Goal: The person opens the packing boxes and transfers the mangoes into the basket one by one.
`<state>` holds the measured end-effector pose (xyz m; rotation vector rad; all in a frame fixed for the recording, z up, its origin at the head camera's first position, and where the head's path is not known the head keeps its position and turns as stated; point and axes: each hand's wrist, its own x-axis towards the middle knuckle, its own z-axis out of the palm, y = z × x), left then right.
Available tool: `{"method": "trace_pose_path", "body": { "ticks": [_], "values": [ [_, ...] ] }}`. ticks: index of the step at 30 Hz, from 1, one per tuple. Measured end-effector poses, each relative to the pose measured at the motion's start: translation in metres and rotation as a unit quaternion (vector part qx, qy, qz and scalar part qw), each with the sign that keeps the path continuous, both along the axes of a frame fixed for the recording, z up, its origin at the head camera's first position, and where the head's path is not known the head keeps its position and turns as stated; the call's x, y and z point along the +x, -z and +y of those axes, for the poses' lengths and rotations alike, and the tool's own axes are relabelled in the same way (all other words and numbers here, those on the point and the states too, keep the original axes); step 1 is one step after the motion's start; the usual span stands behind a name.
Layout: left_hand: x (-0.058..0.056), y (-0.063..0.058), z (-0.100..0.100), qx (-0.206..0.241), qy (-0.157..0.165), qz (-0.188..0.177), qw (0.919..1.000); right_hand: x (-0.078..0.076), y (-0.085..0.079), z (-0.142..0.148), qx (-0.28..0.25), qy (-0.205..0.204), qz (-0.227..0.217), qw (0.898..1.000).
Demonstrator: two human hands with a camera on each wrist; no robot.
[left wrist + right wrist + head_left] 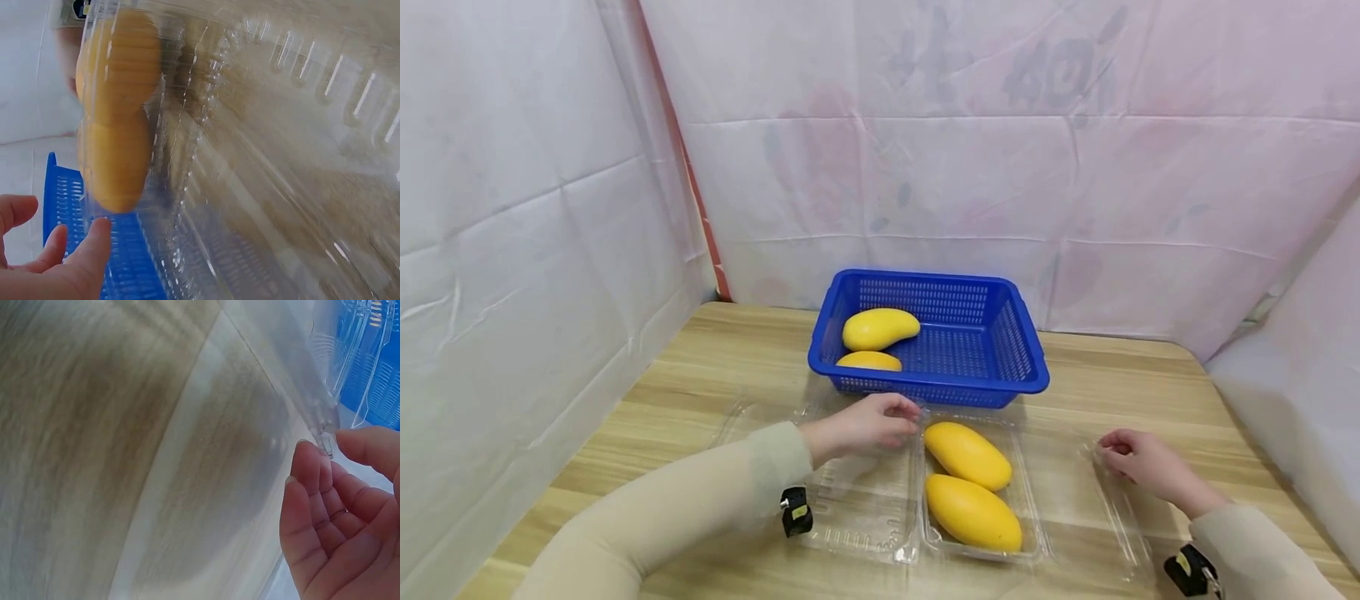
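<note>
Two yellow mangoes (967,456) lie one before the other in a clear plastic box (1037,525). Its clear lid (1120,517) is folded out to the right, and my right hand (1150,468) pinches the lid's edge between thumb and fingertips, as the right wrist view shows at the corner (327,442). My left hand (872,421) hovers by the far left corner of the mango box, its fingers loosely bent and apart. Beneath the left forearm sits a second clear box (865,533), with no fruit in it. Whether the left fingertips touch the plastic, I cannot tell.
Behind the boxes stands a blue plastic basket (1033,367) with two more mangoes (880,329) at its left side. Everything rests on a wood-grain table (700,367). White sheeting (955,183) hangs at the back and both sides.
</note>
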<state>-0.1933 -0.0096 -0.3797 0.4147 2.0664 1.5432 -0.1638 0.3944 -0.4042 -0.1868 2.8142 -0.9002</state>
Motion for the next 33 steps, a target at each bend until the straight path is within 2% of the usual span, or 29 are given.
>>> {"method": "trace_pose_path", "body": {
  "ticks": [7,9,12,17,25,27,29,31,33],
  "values": [
    [0.008,-0.010,-0.011,-0.024,0.048,-0.001,0.9985,-0.002,-0.001,-0.005,0.045,-0.016,0.021,0.999],
    [0.010,-0.012,-0.014,-0.032,0.065,0.009,0.9973,-0.002,-0.002,-0.007,0.061,-0.021,0.024,0.998],
    [0.012,-0.017,-0.017,-0.055,0.093,0.056,0.9926,-0.003,0.000,-0.009,0.073,-0.024,0.022,0.997],
    [0.017,-0.027,-0.025,-0.108,0.123,0.149,0.9752,-0.004,0.002,-0.010,0.087,-0.033,0.030,0.995],
    [0.027,-0.030,-0.038,-0.166,0.126,0.180,0.9614,-0.001,-0.002,-0.014,0.089,-0.033,0.040,0.995],
    [0.032,-0.031,-0.039,-0.194,0.130,0.201,0.9513,0.000,-0.003,-0.016,0.083,-0.031,0.057,0.994],
    [0.038,-0.031,-0.038,-0.227,0.144,0.235,0.9341,0.001,-0.007,-0.021,0.084,-0.025,0.075,0.993],
    [0.045,-0.030,-0.035,-0.262,0.166,0.278,0.9091,0.002,-0.011,-0.028,0.087,-0.019,0.097,0.991],
    [0.051,-0.029,-0.032,-0.298,0.193,0.316,0.8798,0.003,-0.015,-0.038,0.091,-0.016,0.122,0.988]
  ]
}}
